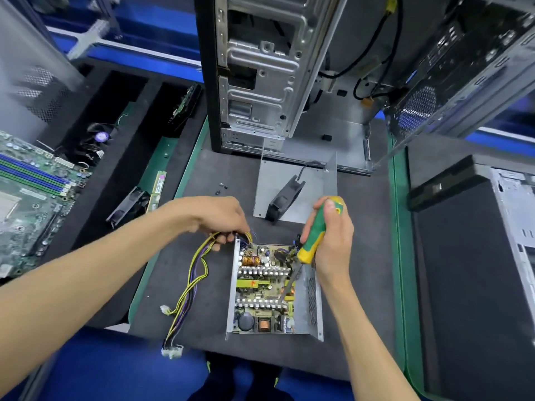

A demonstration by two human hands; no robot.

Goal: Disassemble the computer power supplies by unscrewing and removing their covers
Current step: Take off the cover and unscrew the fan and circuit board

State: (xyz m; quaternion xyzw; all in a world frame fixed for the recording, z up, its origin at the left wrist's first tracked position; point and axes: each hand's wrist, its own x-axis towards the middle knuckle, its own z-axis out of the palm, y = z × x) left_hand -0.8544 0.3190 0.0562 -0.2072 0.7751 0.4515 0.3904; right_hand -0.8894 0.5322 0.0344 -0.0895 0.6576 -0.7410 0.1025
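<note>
My right hand (330,235) grips green-yellow screwdriver (314,233), shaft angled down into open power supply (275,287) mid-mat, board exposed. My left hand (220,218) pinches cable bundle (194,279) at supply's far left corner; wires trail left toward mat edge. Removed cover (298,183) lies just beyond, black fan (285,198) on it. Loose screws (221,188) nearby. Motherboard (29,204) far left

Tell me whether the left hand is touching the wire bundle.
Touching. The head view shows the left hand with its fingers pinched around the wire bundle beside the open power supply.
</note>
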